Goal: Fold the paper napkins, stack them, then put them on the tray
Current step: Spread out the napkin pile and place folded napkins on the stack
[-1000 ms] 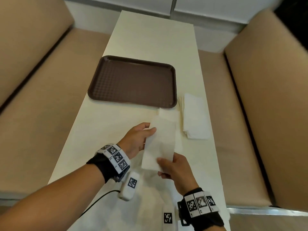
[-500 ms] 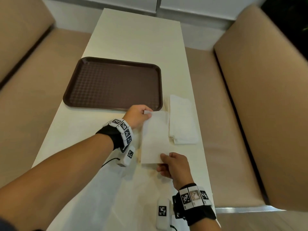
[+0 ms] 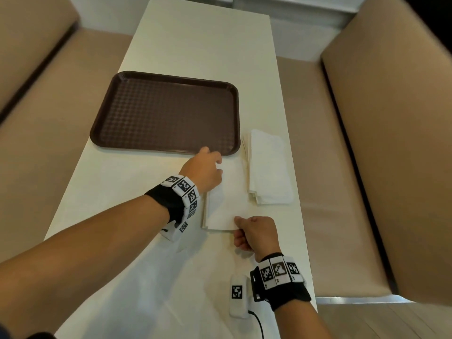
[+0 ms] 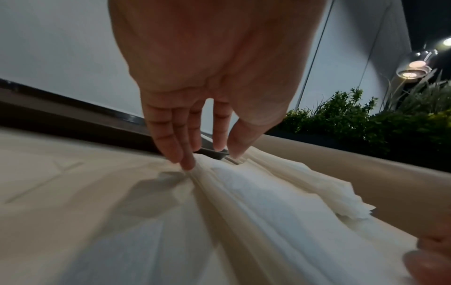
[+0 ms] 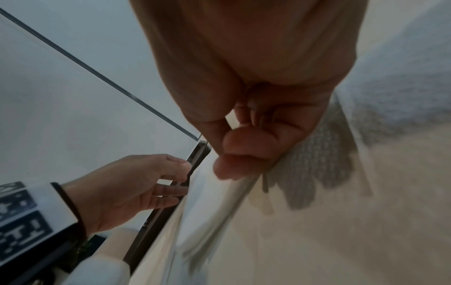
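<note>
A white folded napkin lies flat on the table just before the brown tray, over other white sheets whose edges show at its left side. My left hand rests at its far end with straight fingers touching the paper, close to the tray rim. My right hand pinches the near edge between thumb and curled forefinger. A stack of folded napkins sits just right of it, by the table's right edge.
The cream table is narrow, with tan benches on the left and right. The tray holds nothing. Green plants stand beyond the right bench.
Both hands carried the napkin forward and down from mid-air onto the table by the tray. My left hand went from pinching its far corner to straight fingers on it.
</note>
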`<control>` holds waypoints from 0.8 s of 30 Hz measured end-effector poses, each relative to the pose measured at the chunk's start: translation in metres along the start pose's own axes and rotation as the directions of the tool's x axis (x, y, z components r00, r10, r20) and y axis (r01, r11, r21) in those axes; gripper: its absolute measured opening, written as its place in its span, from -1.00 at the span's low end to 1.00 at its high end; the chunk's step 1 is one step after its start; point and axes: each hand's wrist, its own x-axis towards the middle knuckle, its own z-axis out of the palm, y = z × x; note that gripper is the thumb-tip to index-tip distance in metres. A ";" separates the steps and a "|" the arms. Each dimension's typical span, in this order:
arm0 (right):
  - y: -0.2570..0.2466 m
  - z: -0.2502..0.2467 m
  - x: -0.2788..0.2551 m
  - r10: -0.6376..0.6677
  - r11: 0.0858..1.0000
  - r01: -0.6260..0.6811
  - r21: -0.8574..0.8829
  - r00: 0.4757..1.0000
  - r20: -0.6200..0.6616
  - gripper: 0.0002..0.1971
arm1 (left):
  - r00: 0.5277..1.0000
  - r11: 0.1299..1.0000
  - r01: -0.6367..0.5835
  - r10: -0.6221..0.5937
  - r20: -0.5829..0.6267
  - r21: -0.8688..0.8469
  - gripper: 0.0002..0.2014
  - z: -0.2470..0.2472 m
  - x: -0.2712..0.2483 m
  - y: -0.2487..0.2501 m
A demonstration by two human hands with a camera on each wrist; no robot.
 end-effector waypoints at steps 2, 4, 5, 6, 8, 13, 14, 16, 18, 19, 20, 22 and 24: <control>-0.002 0.001 0.002 -0.007 1.000 0.007 -0.015 1.000 0.001 -0.73 | 0.999 0.999 0.039 -0.039 0.037 0.002 -0.70 0.002 -0.002 0.001; -0.003 0.002 0.003 -0.019 0.999 0.019 -0.026 1.000 0.000 -0.73 | 0.994 0.998 0.068 -0.067 0.082 0.001 -0.66 0.004 -0.004 0.004; -0.003 0.003 0.003 -0.029 0.999 0.029 -0.028 1.000 -0.001 -0.73 | 0.991 0.997 0.079 -0.080 0.106 0.009 -0.64 0.006 -0.005 0.005; -0.003 0.003 0.003 -0.039 0.999 0.039 -0.033 0.999 -0.003 -0.74 | 0.988 0.996 0.087 -0.089 0.125 0.022 -0.61 0.007 -0.005 0.005; -0.003 0.004 0.002 -0.057 0.997 0.056 -0.054 0.998 -0.013 -0.76 | 0.983 0.994 0.086 -0.095 0.160 0.060 -0.56 0.009 -0.008 0.003; -0.002 0.002 -0.001 -0.093 0.989 0.087 -0.122 0.995 -0.045 -0.69 | 0.978 0.988 0.022 -0.053 0.203 0.151 -0.48 0.005 -0.020 0.003; -0.003 0.001 -0.004 -0.100 0.986 0.092 -0.140 0.994 -0.053 -0.65 | 0.978 0.990 0.014 -0.042 0.202 0.140 -0.46 -0.001 -0.023 0.002; -0.005 -0.004 -0.012 -0.119 0.981 0.104 -0.164 0.989 -0.084 -0.62 | 0.986 0.997 0.005 -0.018 0.165 0.082 -0.44 -0.024 -0.031 -0.005; -0.008 -0.008 -0.023 -0.145 0.976 0.123 -0.180 0.982 -0.118 -0.63 | 0.994 1.000 -0.007 0.004 0.106 0.031 -0.50 -0.056 -0.049 -0.024; -0.009 -0.008 -0.030 -0.168 0.970 0.141 -0.199 0.978 -0.123 -0.64 | 0.996 1.000 -0.008 0.005 0.089 0.030 -0.55 -0.072 -0.062 -0.039; -0.009 -0.005 -0.037 -0.204 0.956 0.173 -0.238 0.973 -0.112 -0.67 | 0.997 0.999 -0.002 -0.002 0.082 0.048 -0.59 -0.086 -0.079 -0.057; -0.006 0.011 -0.054 -0.280 0.899 0.256 -0.356 0.960 -0.017 -0.74 | 0.992 0.992 0.033 -0.047 0.113 0.118 -0.66 -0.103 -0.123 -0.100; 0.005 0.036 -0.071 -0.301 0.841 0.331 -0.428 0.944 0.138 -0.77 | 0.974 0.982 0.070 -0.105 0.200 0.176 -0.68 -0.104 -0.174 -0.140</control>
